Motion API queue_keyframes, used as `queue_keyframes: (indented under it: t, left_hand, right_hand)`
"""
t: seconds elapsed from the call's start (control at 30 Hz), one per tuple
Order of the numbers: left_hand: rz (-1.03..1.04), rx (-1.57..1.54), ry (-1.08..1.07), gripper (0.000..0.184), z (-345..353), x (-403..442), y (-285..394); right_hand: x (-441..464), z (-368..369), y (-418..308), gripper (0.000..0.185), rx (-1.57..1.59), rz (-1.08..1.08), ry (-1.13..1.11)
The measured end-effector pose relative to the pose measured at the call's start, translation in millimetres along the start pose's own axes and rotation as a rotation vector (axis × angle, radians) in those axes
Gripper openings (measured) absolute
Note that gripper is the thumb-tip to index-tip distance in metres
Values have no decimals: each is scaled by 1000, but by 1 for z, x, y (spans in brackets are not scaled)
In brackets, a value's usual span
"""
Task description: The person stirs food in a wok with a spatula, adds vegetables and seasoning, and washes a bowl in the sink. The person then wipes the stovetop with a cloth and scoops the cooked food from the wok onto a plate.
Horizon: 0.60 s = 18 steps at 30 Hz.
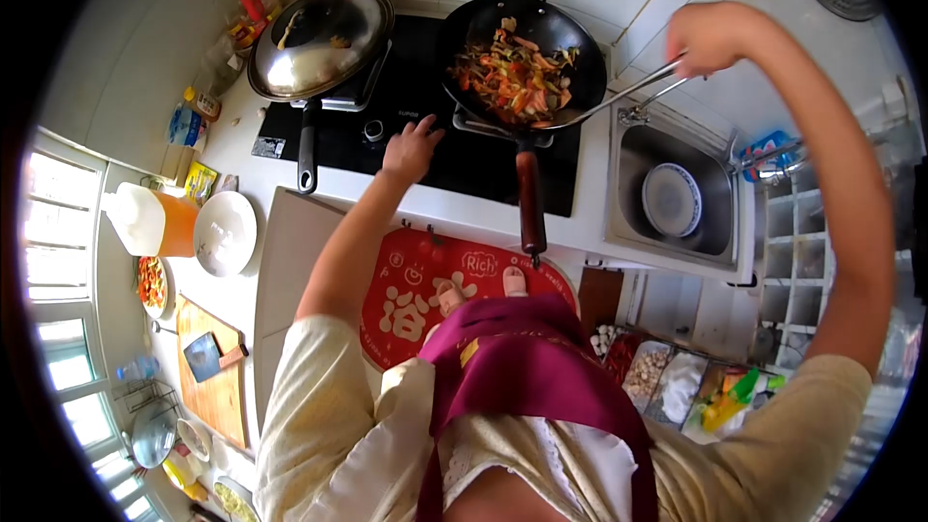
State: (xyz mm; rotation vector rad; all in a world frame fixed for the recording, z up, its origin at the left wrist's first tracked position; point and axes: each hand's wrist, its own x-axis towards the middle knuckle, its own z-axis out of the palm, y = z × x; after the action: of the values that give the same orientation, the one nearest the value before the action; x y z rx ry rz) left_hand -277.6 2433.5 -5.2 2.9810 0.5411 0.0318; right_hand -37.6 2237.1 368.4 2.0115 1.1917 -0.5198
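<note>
Stirring seems the present step: the right hand (713,39) is wrapped around a metal utensil (619,97), the left hand (414,152) looks empty, loosely spread, and another stroke probably needs a steady wok (580,58).

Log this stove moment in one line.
right hand grips metal utensil | left hand near stove knob | wok holds chopped food | lidded pan alongside

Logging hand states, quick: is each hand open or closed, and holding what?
Left hand: open, holding nothing visible, over the cooktop.
Right hand: closed around a metal utensil that reaches into the wok.
</note>
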Motion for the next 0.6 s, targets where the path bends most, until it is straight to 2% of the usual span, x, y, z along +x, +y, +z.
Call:
queue_keyframes:
  t: [0.03,0.1,0.17,0.2,0.27,0.33,0.37,0.43,0.5,0.53,0.57,0.6]
  left_hand:
    - [-39,-87,58,54,-6,-11,13]
    - [-29,-292,264,56,-1,-34,31]
    - [-35,-523,319,55,-12,-67,51]
    - [-71,-544,285,55,-17,-85,60]
    - [-195,-745,132,52,-20,-116,75]
    - [-262,-936,58,53,-18,-139,88]
    - [-289,-1032,12,56,-18,-145,95]
    - [-548,-1489,-259,58,-48,-146,129]
    - [-461,-1782,-369,66,-58,-139,151]
    - [-437,-1863,-368,63,-68,-133,163]
    - [-413,-1945,-370,61,-75,-127,174]
    - [-400,-1901,-404,55,-79,-122,182]
  right_hand:
    - [19,9,-7,19,7,-69,-8]
    - [70,35,-12,20,31,-223,203]
    - [90,40,15,21,184,-196,212]
    - [95,39,25,22,264,-184,218]
    - [32,6,24,24,385,81,61]
    - [3,1,43,23,299,121,88]
    - [-1,10,54,22,165,5,173]
    - [-2,30,71,21,-107,-229,347]
    - [20,51,56,19,-310,-122,364]
    - [34,62,44,18,-408,-69,371]
    - [48,70,32,17,-373,-53,427]
    - [59,77,18,17,-338,-36,481]
